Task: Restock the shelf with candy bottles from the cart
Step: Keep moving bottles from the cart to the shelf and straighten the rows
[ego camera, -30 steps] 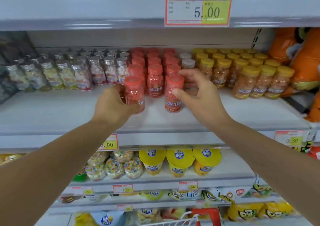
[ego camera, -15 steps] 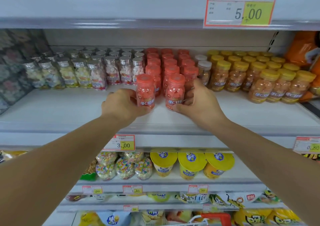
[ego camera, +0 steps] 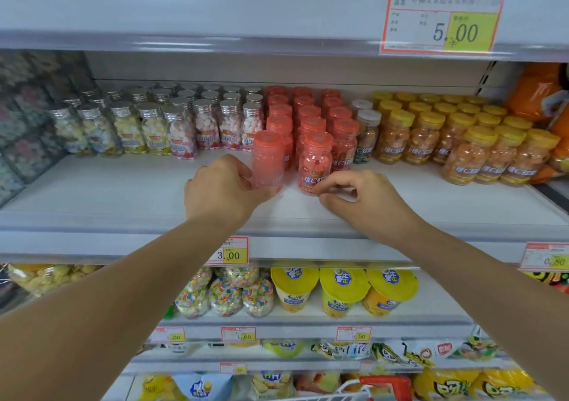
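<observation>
Two red-capped candy bottles stand at the front of the red rows on the white shelf (ego camera: 123, 191). My left hand (ego camera: 224, 191) grips the left red bottle (ego camera: 268, 157), which looks blurred. The right red bottle (ego camera: 315, 162) stands upright on the shelf. My right hand (ego camera: 366, 200) sits just in front of it, fingers loosely curled, the index fingertip touching the bottle's lower label. Behind them are the rows of red bottles (ego camera: 308, 111). The cart's red handle (ego camera: 385, 383) shows at the bottom edge.
Silver-capped bottles (ego camera: 172, 123) fill the shelf to the left and yellow-capped bottles (ego camera: 462, 136) to the right. Bare shelf lies in front of the rows. An upper shelf carries a price tag (ego camera: 443, 16). Below are yellow tubs (ego camera: 341, 290) and snack bags.
Both bottles were pushed back against the red rows. My right hand has slid off its bottle and drawn back toward me; my left hand still holds its bottle. The view shifted left.
</observation>
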